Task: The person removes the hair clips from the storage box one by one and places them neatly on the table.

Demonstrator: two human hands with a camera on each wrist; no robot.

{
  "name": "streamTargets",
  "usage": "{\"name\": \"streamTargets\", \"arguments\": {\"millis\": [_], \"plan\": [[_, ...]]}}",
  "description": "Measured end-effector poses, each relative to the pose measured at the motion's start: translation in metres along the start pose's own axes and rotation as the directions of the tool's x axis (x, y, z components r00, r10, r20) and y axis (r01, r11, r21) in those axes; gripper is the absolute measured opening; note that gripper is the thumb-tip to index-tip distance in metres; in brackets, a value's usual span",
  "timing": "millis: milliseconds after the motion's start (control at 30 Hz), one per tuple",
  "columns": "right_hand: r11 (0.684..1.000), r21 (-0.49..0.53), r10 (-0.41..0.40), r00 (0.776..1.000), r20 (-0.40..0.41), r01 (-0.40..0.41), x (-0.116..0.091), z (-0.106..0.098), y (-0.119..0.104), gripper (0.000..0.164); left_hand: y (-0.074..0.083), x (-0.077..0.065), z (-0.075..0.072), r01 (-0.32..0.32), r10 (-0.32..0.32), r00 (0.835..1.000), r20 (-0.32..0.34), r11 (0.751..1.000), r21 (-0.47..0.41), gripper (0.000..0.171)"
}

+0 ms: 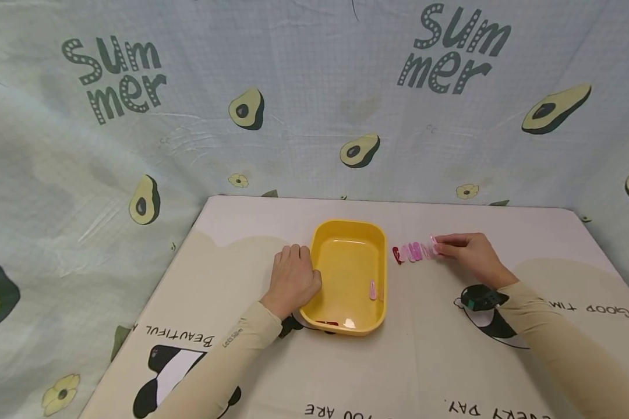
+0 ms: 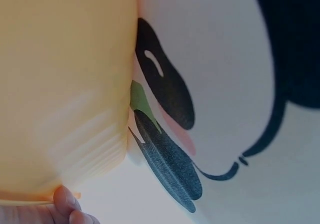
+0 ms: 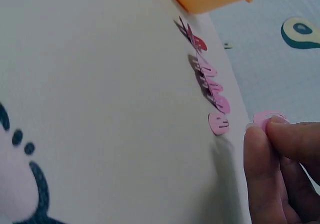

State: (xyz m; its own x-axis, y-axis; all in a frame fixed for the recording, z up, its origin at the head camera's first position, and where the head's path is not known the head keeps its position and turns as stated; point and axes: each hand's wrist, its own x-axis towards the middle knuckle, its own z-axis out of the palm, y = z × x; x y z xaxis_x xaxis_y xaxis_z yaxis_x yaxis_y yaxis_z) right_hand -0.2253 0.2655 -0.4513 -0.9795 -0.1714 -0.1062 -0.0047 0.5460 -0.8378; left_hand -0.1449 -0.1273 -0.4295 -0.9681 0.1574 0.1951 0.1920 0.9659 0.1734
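Observation:
My left hand (image 1: 292,280) grips the left rim of a yellow plastic tray (image 1: 340,228); its fingertips (image 2: 64,198) show at the tray's rim in the left wrist view. Inside the tray lie a pink snap hair clip (image 1: 373,290) toward the right and a red hair clip (image 1: 327,323) at the near edge. My right hand (image 1: 474,254) pinches a pink snap hair clip (image 3: 265,117) between thumb and forefinger. It is at the right end of a row of hair clips (image 1: 415,251), one dark red (image 1: 397,255) and several pink, right of the tray.
The table (image 1: 272,384) has a cloth printed with lettering and black-and-white cartoon figures. Behind it and on the left hangs a pale curtain (image 1: 304,157) with avocado prints. A black watch-like band (image 1: 483,297) sits on the right wrist.

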Motion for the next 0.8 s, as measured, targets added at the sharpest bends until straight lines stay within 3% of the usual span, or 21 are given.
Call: {"name": "streamTargets", "arguments": {"millis": [400, 667, 800], "plan": [[0.99, -0.133, 0.054, 0.998, 0.025, -0.05, 0.0047, 0.0012, 0.007, 0.052, 0.0004, 0.0001, 0.0001, 0.003, -0.003, 1.0, 0.003, 1.0, 0.004, 0.017], [0.996, -0.051, 0.079, 0.994, 0.072, -0.075, 0.0068, -0.0007, 0.0011, 0.045, 0.0005, -0.0004, -0.0008, 0.001, -0.001, 1.0, -0.003, 1.0, 0.003, 0.017], [0.994, -0.061, 0.096, 0.992, 0.079, -0.091, 0.0079, -0.0009, -0.0012, 0.043, 0.0005, -0.0006, -0.0006, 0.001, -0.001, 1.0, -0.002, 1.0, 0.003, 0.017]]}}
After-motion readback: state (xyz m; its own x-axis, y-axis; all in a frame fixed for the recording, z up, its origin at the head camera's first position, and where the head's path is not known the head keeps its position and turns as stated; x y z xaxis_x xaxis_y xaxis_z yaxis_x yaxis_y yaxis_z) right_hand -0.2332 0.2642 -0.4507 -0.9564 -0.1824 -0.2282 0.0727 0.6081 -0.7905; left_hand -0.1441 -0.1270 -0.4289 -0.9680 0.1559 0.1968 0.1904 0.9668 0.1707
